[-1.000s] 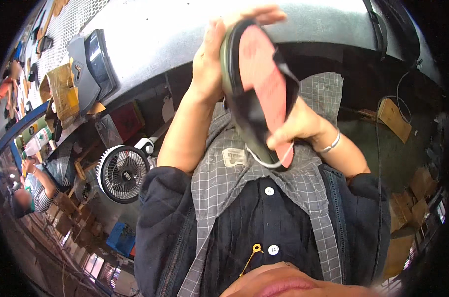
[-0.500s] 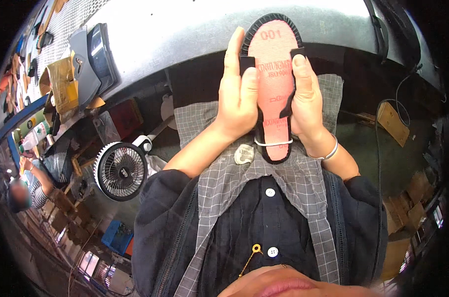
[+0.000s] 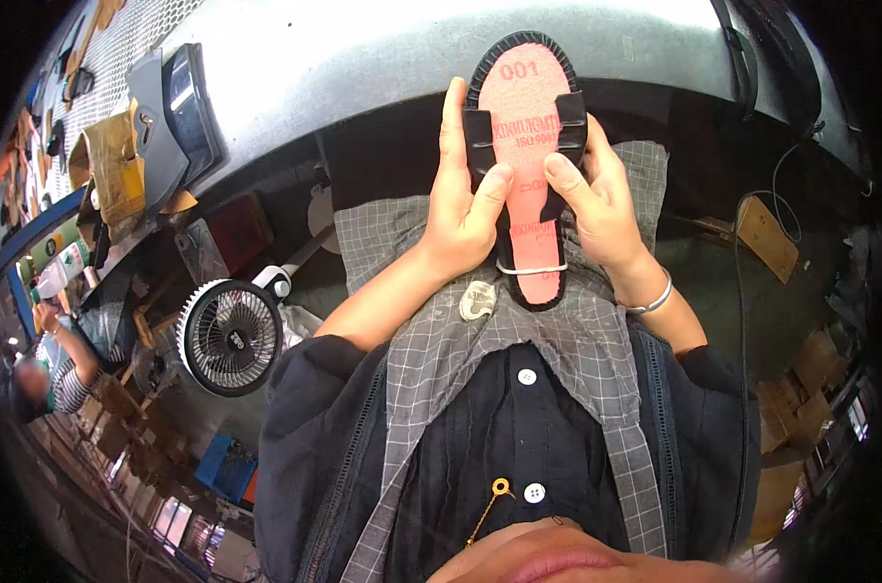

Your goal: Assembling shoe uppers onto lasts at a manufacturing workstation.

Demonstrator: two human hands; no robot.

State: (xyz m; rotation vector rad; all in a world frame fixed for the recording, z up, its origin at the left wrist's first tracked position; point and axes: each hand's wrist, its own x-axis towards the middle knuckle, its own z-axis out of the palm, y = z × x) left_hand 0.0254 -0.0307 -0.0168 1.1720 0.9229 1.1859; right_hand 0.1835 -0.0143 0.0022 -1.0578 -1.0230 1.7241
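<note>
Between my hands is a shoe part [image 3: 523,155], with a pink printed insole board facing up and black material gathered around its rim. Its toe end points away from me, over the near edge of the worktable. Black flaps fold over both sides of the board, and a white band [image 3: 533,270] loops around the heel end. My left hand [image 3: 460,209] grips the left side, thumb on the edge and fingers stretched along it. On the right side my right hand [image 3: 606,209] holds it, with the thumb resting on the pink board. The shoe's underside is hidden.
A metal worktable [image 3: 382,63] spans the far side, with a grey and black curved piece [image 3: 173,126] at its left. At left stands a round fan [image 3: 230,337]. Another person [image 3: 57,364] is at far left. A checked apron [image 3: 421,369] covers my lap; cables hang at right.
The shoe part has shifted slightly left and nearer to me. My right thumb has slid from the side flap down onto the pink board; my left thumb has also moved lower.
</note>
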